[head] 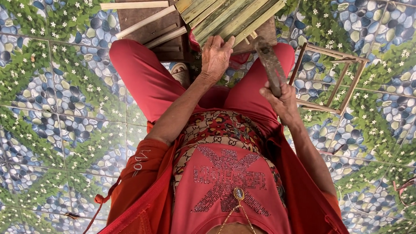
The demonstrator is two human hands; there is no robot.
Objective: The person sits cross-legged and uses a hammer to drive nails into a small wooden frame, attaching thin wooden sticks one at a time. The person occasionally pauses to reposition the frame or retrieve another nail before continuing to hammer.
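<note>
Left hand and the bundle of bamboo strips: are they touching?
Touching. The head view shows the left hand with its fingertips pressed on the near ends of the bamboo strips, no gap between them.

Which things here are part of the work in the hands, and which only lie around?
In use: left hand on the green slat bundle; right hand gripping a dark tool.

Lying about: small wooden frame, loose pale sticks, brown board, tiled floor.

The left hand [216, 55] reaches forward on a nearly straight bare arm, fingers curled downward in a loose grasp. The right hand [280, 99], wrist bent, is closed in a fist beside it.
</note>
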